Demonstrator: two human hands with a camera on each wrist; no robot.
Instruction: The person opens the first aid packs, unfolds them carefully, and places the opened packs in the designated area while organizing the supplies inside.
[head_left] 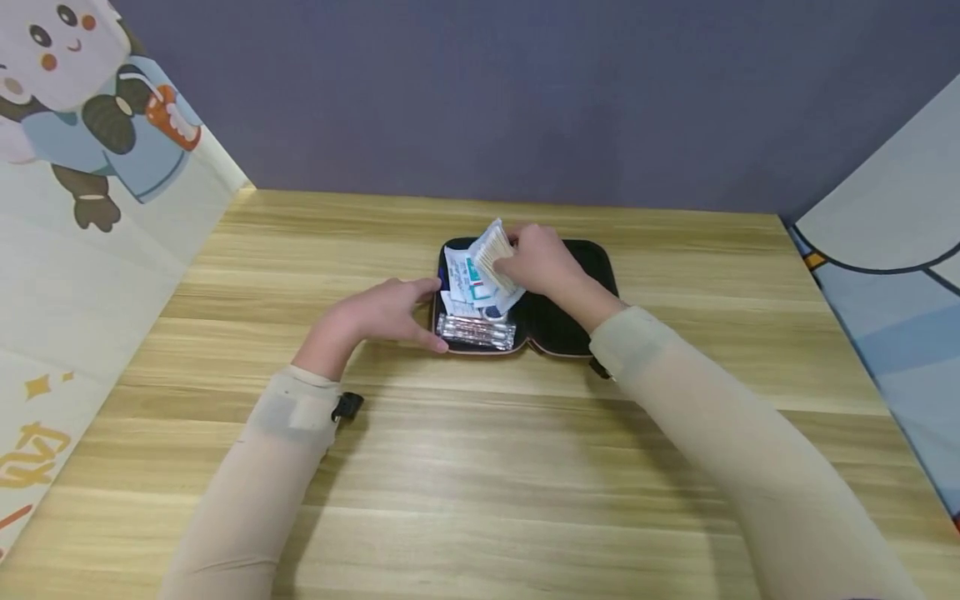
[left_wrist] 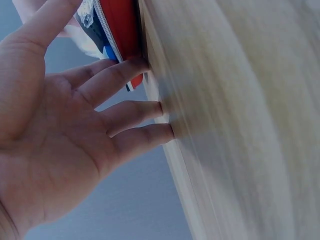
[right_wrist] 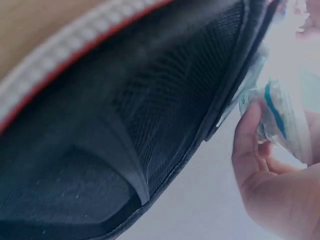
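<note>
An open zip case with a black lining lies on the table, its two halves spread side by side. My right hand pinches a clear packet of cotton swabs above the left half. The right wrist view shows this packet between thumb and fingers, with a teal stripe on it. Below it are white packets with teal print, a white ring-like part and a clear pack of swab-like sticks. My left hand touches the case's left edge, fingers extended; its red side shows in the left wrist view.
The wood-grain table extends around the case. A grey-blue panel rises behind its back edge. Printed cartoon panels stand at the left and right.
</note>
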